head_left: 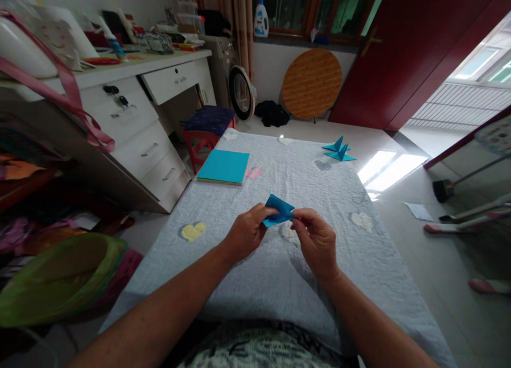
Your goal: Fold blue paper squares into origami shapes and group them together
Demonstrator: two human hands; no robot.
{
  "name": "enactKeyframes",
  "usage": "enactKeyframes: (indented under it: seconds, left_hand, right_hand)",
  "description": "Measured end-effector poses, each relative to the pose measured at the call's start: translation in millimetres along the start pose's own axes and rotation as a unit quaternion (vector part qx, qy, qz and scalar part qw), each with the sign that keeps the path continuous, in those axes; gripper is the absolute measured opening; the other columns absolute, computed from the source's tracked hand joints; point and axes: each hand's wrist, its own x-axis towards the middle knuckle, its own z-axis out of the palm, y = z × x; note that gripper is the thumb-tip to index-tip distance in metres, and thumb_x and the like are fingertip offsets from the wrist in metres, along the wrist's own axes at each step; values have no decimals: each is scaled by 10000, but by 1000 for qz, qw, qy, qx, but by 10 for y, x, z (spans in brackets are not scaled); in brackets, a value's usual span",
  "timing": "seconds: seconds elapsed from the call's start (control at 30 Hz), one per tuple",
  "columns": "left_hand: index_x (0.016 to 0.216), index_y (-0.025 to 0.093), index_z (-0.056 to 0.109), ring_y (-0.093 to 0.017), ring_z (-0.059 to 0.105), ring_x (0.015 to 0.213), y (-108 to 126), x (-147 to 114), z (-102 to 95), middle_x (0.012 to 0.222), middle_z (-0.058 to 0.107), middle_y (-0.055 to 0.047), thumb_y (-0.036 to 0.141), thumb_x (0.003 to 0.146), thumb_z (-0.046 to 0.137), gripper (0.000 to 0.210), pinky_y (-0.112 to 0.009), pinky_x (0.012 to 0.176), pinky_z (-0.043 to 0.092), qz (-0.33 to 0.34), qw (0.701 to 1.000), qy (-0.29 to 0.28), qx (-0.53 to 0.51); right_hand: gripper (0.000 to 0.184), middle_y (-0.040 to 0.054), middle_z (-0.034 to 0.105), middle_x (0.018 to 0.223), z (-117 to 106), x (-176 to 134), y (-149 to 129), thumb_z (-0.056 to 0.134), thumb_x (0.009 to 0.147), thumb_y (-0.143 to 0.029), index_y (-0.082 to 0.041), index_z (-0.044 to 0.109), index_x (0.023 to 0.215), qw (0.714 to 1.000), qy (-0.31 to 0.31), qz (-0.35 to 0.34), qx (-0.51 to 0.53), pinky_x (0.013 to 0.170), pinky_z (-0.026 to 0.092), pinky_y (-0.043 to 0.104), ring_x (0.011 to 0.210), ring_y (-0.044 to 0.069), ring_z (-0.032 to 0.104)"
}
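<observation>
A small folded piece of blue origami paper (279, 209) is held up over the middle of the cloth-covered table. My left hand (248, 230) grips its left side, the thumb lying across the paper. At the right corner, my right hand (315, 237) pinches the paper between thumb and forefinger. A square stack of coloured paper (224, 166), blue on top, lies on the table beyond my left hand. Folded blue paper figures (340, 150) with pointed wings sit close together near the far right corner.
A grey-blue quilted cloth with heart patches covers the table (239, 283). To the left are a white desk (136, 128), a stool (209, 120) and a bin with a green liner (64, 277). A broom (443, 189) stands on the floor at right.
</observation>
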Motion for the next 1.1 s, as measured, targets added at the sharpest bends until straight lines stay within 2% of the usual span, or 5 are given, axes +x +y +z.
enactKeyframes:
  seconds: [0.1, 0.2, 0.53, 0.73, 1.1]
  left_hand:
    - [1303, 234, 512, -186, 659, 984, -1, -6, 12, 1104, 662, -71, 18, 866, 473, 489, -312, 840, 535, 9, 1000, -6, -7]
    - [1366, 240, 451, -197, 651, 1056, -10, -13, 22, 1189, 651, -89, 10, 860, 458, 556, -328, 881, 529, 13, 1000, -12, -14]
    - [1057, 190, 598, -188, 612, 862, 8, 4, -5, 931, 592, -42, 51, 834, 481, 288, -295, 756, 494, -13, 998, -60, 0]
    - [997, 190, 630, -171, 575, 843, 71, 19, -23, 913, 536, -29, 106, 894, 485, 197, -273, 731, 467, -21, 996, -71, -44]
    - [1044, 208, 617, -166, 606, 870, 57, 28, -36, 941, 610, -25, 114, 878, 524, 212, -287, 785, 475, -32, 994, -26, -104]
  right_hand:
    - [149, 5, 663, 895, -3, 13, -32, 622, 905, -131, -249, 686, 969, 1000, -5, -12, 0, 656, 530, 284, 776, 147, 628]
    - [146, 15, 650, 899, -6, 26, -64, 617, 908, -131, -248, 691, 956, 1000, -4, -21, -5, 651, 529, 289, 783, 151, 616]
    - [196, 26, 636, 919, -14, 37, -111, 594, 921, -105, -248, 705, 996, 998, -36, -49, -22, 679, 536, 299, 807, 151, 620]
    - [219, 38, 653, 934, -17, 33, -116, 571, 933, -110, -249, 705, 1035, 993, -57, -85, -55, 731, 542, 316, 846, 165, 639]
    - [330, 72, 645, 991, -6, 17, -110, 501, 922, -90, -259, 715, 1107, 986, -104, -104, -76, 777, 544, 356, 915, 196, 638]
